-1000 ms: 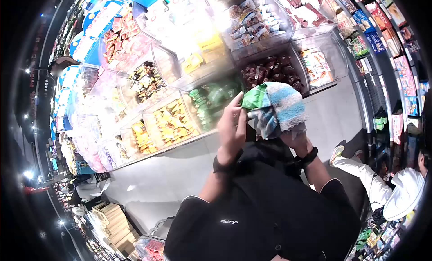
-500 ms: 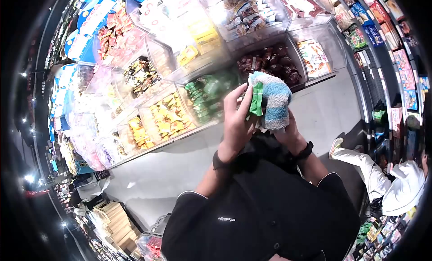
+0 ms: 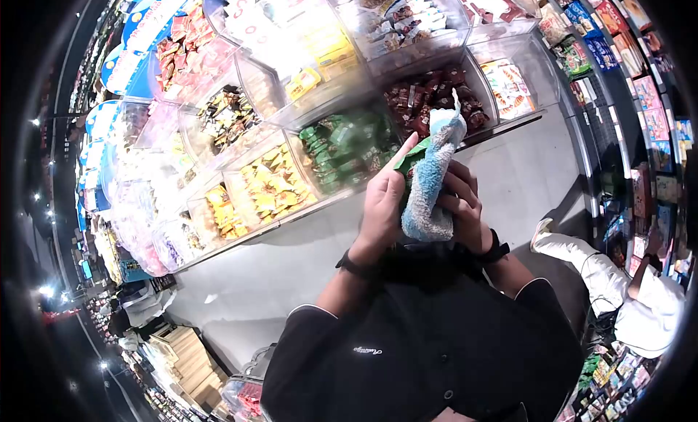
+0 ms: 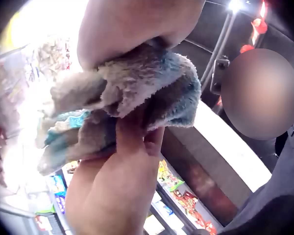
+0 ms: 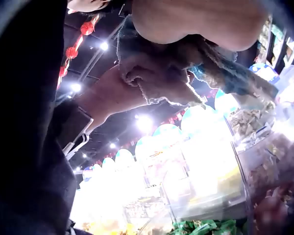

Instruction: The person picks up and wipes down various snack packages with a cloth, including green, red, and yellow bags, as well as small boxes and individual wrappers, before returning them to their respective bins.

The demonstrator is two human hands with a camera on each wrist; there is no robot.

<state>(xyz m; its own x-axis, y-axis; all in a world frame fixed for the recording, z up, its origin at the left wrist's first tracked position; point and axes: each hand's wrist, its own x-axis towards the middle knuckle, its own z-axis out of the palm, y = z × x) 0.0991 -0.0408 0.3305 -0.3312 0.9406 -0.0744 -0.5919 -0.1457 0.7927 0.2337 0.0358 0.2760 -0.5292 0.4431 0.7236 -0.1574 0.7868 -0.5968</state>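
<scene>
In front of the chest, a fluffy blue-and-white striped cloth (image 3: 430, 178) is bunched between the two hands. My right hand (image 3: 465, 207) grips its right side with curled fingers. My left hand (image 3: 384, 204) is at the other side, index finger stretched upward and thumb bent. A green packet (image 3: 413, 154) pokes out between the left fingers and the cloth, its lower part hidden. In the left wrist view the cloth (image 4: 176, 88) is folded, with fingers of the lower hand pressed into it. The right wrist view shows its ragged edge (image 5: 161, 93) hanging below the hand.
Clear bins of wrapped sweets stand ahead, including green ones (image 3: 342, 149), dark red ones (image 3: 429, 102) and yellow ones (image 3: 273, 186). Snack shelves (image 3: 651, 109) line the right side. A person in white (image 3: 647, 316) is at the lower right. A wooden crate (image 3: 185, 364) stands lower left.
The cloth has turned from a broad bundle to a narrow upright fold, a thin end sticking up. The right fingers have come round its side. The green packet is now mostly covered.
</scene>
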